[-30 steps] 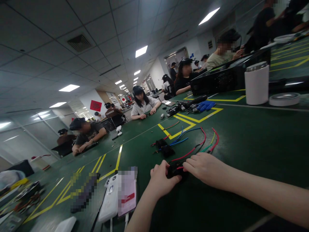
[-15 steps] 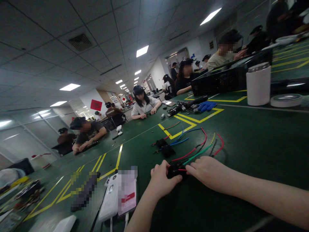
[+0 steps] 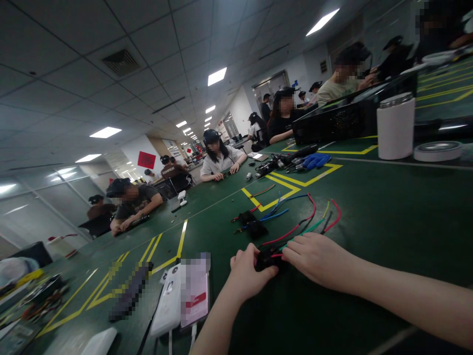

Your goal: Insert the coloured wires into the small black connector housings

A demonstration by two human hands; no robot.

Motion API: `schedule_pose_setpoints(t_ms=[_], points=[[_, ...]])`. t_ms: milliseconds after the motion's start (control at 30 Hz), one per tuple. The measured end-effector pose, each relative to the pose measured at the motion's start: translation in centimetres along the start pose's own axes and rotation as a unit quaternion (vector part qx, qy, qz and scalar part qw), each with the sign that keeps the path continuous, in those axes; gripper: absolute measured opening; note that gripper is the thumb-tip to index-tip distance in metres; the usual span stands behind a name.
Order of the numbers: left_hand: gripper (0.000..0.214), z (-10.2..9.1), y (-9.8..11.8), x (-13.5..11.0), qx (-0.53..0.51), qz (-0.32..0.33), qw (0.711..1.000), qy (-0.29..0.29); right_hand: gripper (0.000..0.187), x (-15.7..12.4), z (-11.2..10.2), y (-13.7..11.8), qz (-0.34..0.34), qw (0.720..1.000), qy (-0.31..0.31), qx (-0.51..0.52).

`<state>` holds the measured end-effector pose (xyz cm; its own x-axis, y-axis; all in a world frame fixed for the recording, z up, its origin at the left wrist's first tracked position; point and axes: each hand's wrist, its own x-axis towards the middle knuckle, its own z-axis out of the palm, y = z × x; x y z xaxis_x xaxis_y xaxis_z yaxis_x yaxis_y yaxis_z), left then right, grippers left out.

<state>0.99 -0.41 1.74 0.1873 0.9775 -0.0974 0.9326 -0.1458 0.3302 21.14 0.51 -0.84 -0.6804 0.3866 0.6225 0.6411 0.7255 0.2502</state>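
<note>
My left hand [image 3: 247, 276] is closed around the left end of a small black connector block [image 3: 266, 259] on the green table [image 3: 388, 217]. My right hand [image 3: 314, 259] pinches the block's right side, where red, green and black wires [image 3: 314, 224] leave it and trail away over the table. Two more black blocks [image 3: 251, 224] with blue and red wires [image 3: 283, 209] lie a little farther away.
A phone and a white power bank [image 3: 185, 301] lie to the left of my left arm. A white cup [image 3: 395, 125], a tape roll [image 3: 436, 151], a black case [image 3: 332, 121] and blue-handled tools [image 3: 312, 161] stand at the back right. Several people work along the far side of the table.
The loose wire ends shifted slightly on the table as my right hand moved a little on the block. Both hands stay on the block.
</note>
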Motion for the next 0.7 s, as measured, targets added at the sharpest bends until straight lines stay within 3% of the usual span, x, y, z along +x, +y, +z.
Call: schedule_pose_setpoints(t_ms=[167, 400, 700], points=[[0.036, 0.19, -0.13, 0.17, -0.004, -0.001, 1.000, 0.008, 0.011, 0.45, -0.41, 0.08, -0.004, 0.999, 0.038, -0.020], [0.035, -0.08, 0.12, 0.09, -0.013, -0.004, 1.000, 0.004, 0.016, 0.15, 0.38, 0.21, 0.008, 1.000, 0.007, 0.001], [0.036, 0.31, -0.28, 0.22, -0.007, 0.002, 1.000, 0.004, 0.013, 0.74, -0.33, 0.28, -0.008, 0.999, 0.047, -0.027]])
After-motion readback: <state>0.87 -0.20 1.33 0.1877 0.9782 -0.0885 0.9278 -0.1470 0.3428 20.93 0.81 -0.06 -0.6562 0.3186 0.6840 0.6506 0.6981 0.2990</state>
